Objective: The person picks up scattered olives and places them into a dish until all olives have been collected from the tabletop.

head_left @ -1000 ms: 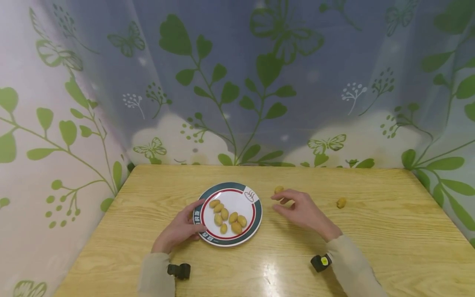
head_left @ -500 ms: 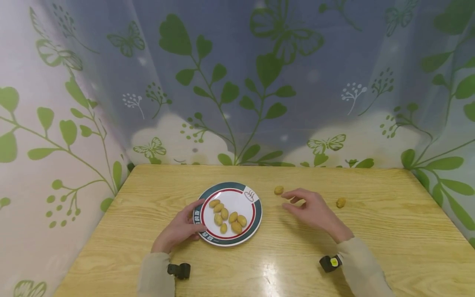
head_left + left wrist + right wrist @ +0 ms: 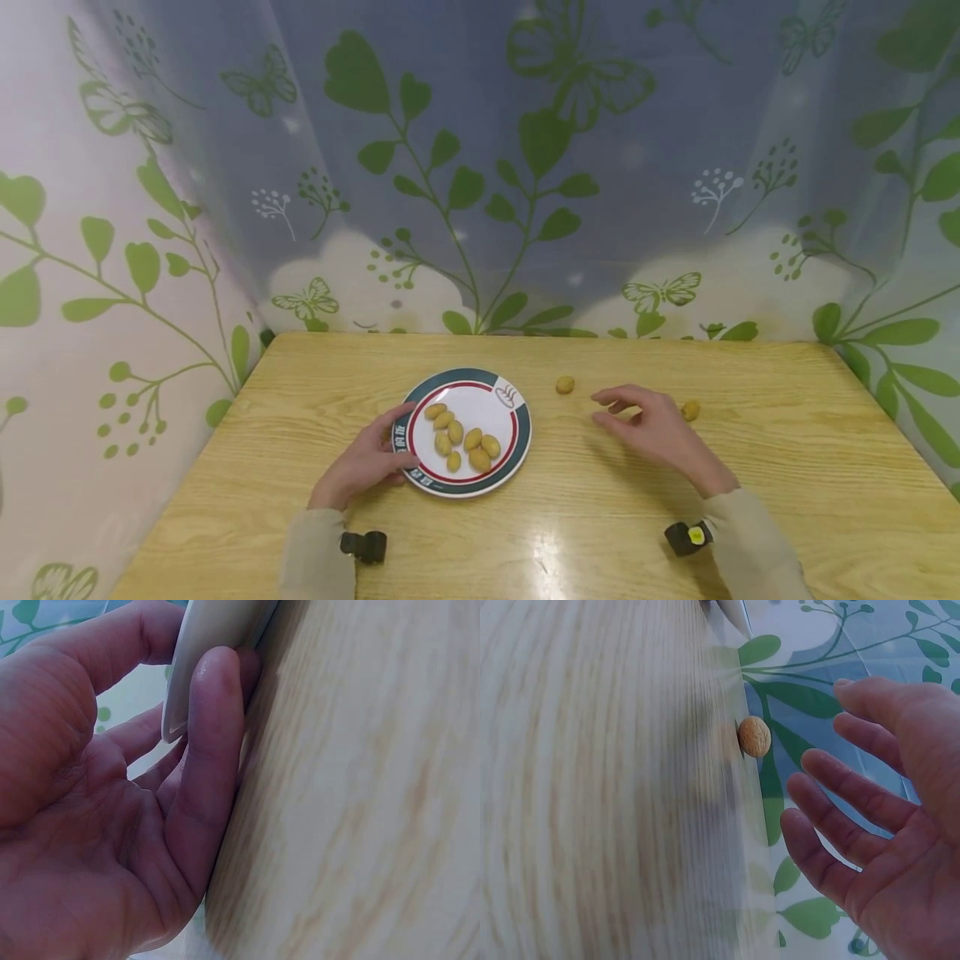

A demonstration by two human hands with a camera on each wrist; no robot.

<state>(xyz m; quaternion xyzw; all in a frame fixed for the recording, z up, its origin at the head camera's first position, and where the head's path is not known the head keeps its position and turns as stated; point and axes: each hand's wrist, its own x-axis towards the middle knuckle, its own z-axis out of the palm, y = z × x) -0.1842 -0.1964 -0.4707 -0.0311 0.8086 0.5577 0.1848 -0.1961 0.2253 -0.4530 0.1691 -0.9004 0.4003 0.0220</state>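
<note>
My left hand [image 3: 365, 457] grips the left rim of a round white plate [image 3: 520, 433] with a dark green border, thumb over the rim. In the left wrist view, fingers reach under the plate's pale underside [image 3: 217, 637]. Several small oval yellow-brown fruits [image 3: 455, 432] lie on the plate. My right hand [image 3: 652, 421] is held over the table to the right of the plate, fingers apart and holding nothing. One wrinkled fruit [image 3: 565, 385] lies on the table beyond its fingertips, also in the right wrist view as a tan oval [image 3: 754, 736]. Another fruit [image 3: 690, 410] shows behind the right hand.
A wooden table [image 3: 585, 517] lies under both hands. Its far edge meets a curtain [image 3: 480, 167] printed with green leaves and butterflies, which also hangs along the left and right sides. A black camera [image 3: 363, 547] is strapped at the left wrist, another camera [image 3: 686, 537] at the right.
My right hand has drawn back to the right, away from the fruit near the plate, and now stands in front of the farther fruit. The left hand and plate have stayed put.
</note>
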